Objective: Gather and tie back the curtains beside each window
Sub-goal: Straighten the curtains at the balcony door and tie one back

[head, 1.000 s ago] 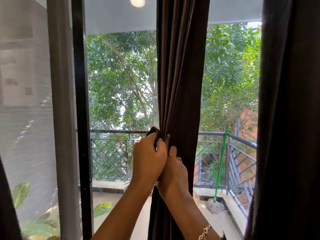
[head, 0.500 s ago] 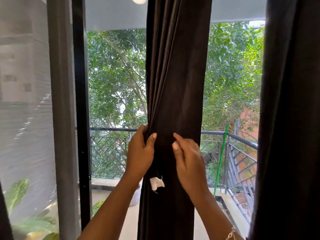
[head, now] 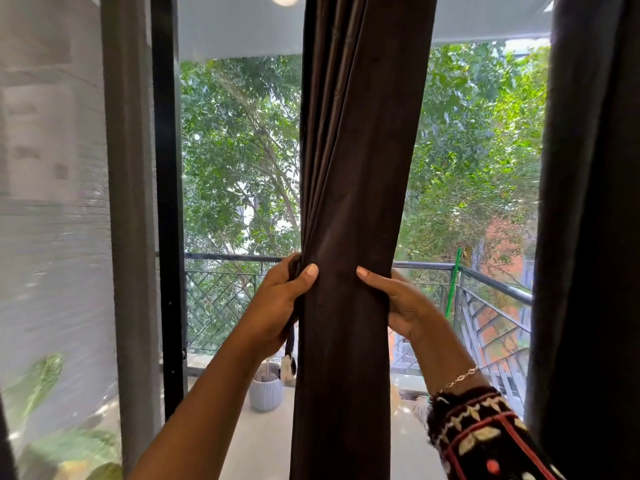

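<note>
The left hand (head: 278, 301) grips the left edge of the gathered curtain (head: 349, 202), thumb laid across the front of the cloth and the fingers curled round behind it. A dark strap (head: 290, 341) hangs from under this hand beside the curtain, with a white tag (head: 286, 366) at its lower end; whether the hand holds the strap too cannot be told. The right hand (head: 398, 301) grips the right edge at about the same height, thumb pointing inward on the front and fingers wrapped behind. The two thumbs are near each other but apart, with bare cloth between them.

The curtain hangs as one thick brown bundle down the middle of the window, squeezed narrowest where the hands hold it. A thin bracelet (head: 460, 377) sits on the right wrist, above a dark patterned sleeve (head: 485, 438).

A second dark curtain (head: 588, 237) hangs loose at the right edge of the view. Left of the hands stands the black door frame (head: 166, 202). Beyond the glass, a ribbed pale pot (head: 266, 393) stands on the balcony floor just left of the curtain, a metal railing (head: 235, 257) runs behind, and a green pole (head: 453, 282) leans at the railing's right corner, with trees (head: 239, 150) behind.
</note>
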{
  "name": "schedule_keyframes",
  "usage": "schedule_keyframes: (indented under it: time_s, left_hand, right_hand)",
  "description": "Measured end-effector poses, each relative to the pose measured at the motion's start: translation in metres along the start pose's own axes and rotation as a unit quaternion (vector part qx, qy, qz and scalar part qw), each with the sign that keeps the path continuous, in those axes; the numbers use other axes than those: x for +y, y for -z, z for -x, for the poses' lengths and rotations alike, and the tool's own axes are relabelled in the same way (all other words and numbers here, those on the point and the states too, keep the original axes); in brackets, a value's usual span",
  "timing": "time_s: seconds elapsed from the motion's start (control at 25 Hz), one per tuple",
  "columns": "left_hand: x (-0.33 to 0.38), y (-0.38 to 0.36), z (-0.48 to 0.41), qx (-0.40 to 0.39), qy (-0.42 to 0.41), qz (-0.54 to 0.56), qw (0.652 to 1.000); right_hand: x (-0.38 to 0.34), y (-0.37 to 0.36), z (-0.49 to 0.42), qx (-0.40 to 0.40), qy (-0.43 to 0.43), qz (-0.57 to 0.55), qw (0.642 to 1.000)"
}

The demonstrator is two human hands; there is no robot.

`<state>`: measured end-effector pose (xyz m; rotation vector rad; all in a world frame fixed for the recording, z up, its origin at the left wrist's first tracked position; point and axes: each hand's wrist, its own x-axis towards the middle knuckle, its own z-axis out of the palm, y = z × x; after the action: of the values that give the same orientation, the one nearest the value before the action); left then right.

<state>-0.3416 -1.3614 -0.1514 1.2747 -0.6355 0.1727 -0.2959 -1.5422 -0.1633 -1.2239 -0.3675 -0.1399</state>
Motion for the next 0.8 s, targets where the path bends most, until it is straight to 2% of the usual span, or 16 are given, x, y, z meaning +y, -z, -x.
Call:
schedule_keyframes:
  time_s: [0.08, 0.16, 0.2, 0.28, 0.32, 0.36, 0.48, 0.64, 0.68, 0.8]
  left_hand:
    - [-0.002, 0.001, -0.002, 0.032, -0.018, -0.035, 0.999]
    - [-0.005, 0.0, -0.005, 0.069, -0.046, -0.108, 0.991]
    - [-0.006, -0.001, -0.006, 0.081, -0.058, -0.147, 0.984]
    - [-0.008, -0.006, -0.007, 0.1, -0.079, -0.206, 0.97]
    - [-0.009, -0.009, -0.006, 0.112, -0.087, -0.226, 0.964]
    - [-0.01, -0.011, -0.006, 0.124, -0.094, -0.244, 0.957]
    - [-0.009, -0.017, -0.003, 0.148, -0.115, -0.281, 0.941]
    - [-0.007, -0.023, 0.001, 0.123, -0.104, -0.272, 0.949]
    - [-0.006, -0.025, 0.003, 0.114, -0.098, -0.256, 0.955]
    - [-0.002, -0.029, 0.011, 0.083, -0.084, -0.193, 0.974]
  right_hand:
    - [0.002, -0.002, -0.001, 0.038, 0.039, 0.018, 0.998]
    - [0.004, -0.009, 0.006, 0.119, 0.123, 0.12, 0.978]
    - [0.006, -0.014, 0.011, 0.183, 0.166, 0.231, 0.941]
    - [0.015, -0.03, 0.027, 0.313, 0.235, 0.451, 0.803]
    - [0.02, -0.039, 0.036, 0.337, 0.263, 0.506, 0.749]
    - [0.025, -0.05, 0.044, 0.338, 0.282, 0.531, 0.724]
    - [0.035, -0.073, 0.063, 0.324, 0.314, 0.559, 0.696]
    - [0.047, -0.085, 0.073, 0.276, 0.368, 0.587, 0.666]
    - [0.049, -0.085, 0.074, 0.256, 0.374, 0.585, 0.673]
    - [0.051, -0.082, 0.076, 0.194, 0.372, 0.55, 0.722]
